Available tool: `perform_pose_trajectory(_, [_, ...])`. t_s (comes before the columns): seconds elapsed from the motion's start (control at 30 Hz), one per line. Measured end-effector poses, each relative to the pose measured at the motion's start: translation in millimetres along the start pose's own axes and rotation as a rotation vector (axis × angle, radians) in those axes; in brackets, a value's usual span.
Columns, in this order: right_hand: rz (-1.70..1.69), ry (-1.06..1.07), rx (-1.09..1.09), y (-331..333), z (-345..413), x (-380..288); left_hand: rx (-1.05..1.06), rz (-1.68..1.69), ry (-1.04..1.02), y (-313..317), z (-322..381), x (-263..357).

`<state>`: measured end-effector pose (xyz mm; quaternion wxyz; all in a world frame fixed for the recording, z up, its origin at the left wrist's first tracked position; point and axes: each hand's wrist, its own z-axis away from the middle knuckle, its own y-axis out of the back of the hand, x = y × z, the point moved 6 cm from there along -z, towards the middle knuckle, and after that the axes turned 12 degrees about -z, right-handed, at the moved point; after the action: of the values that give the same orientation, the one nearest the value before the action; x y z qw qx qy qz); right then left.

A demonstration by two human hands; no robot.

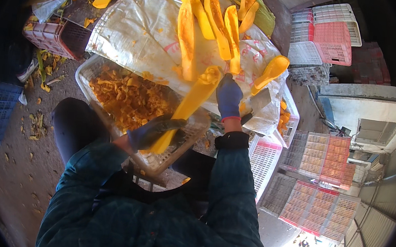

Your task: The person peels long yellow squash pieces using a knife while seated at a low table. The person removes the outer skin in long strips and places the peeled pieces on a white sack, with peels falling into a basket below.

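Note:
A long peeled orange squash half (193, 101) slants over a plastic crate (157, 164) of orange scraps (128, 98). My left hand (155, 131), in a dark-coated blue glove, grips its lower part. My right hand (229, 96), in a blue glove, is curled beside the squash's upper end; whether it holds a tool is hidden. Close to its right, a broad metal blade (260, 100) with a dark handle lies on the white woven sack (130, 40). Several hollowed squash halves (187, 39) rest further up the sack, and a shorter piece (271, 71) lies at its right.
A crate with orange pieces (284, 117) is partly under the sack's right edge. Stacked crates (333, 40) stand at the upper right, with more rows (319, 208) lower down. A reddish crate (47, 37) and a blue crate (1, 113) are on the left, near scraps on the ground.

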<state>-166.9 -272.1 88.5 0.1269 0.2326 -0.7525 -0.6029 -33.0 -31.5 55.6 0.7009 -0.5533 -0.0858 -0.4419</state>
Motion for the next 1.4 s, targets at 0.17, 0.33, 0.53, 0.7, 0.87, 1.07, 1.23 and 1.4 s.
perform_pose_trajectory(0.17, [0.089,0.079,0.026,-10,-5,2,-0.009,0.010,-0.012,-5,1,13])
perform_pose_trajectory(0.33, [0.080,0.041,0.011,-23,-6,7,-0.010,0.087,-0.002,5,0,12])
perform_pose_trajectory(0.53, [0.091,0.014,-0.049,-35,-12,22,-0.024,0.106,0.028,7,1,15])
perform_pose_trajectory(0.7, [0.141,0.075,-0.095,-42,-21,27,-0.133,0.311,-0.038,15,-7,-3])
perform_pose_trajectory(0.87, [0.012,-0.029,-0.267,-31,-35,12,-0.023,-0.231,-0.163,5,-14,7])
perform_pose_trajectory(1.07, [-0.097,-0.050,-0.301,-42,-16,2,-0.042,-0.024,-0.182,22,-32,-21])
perform_pose_trajectory(1.23, [-0.110,0.122,-0.292,-27,27,-10,0.047,-0.292,-0.293,23,-33,-19])
perform_pose_trajectory(1.4, [-0.193,0.057,-0.283,7,41,-40,0.017,-0.247,-0.216,26,-30,-21])
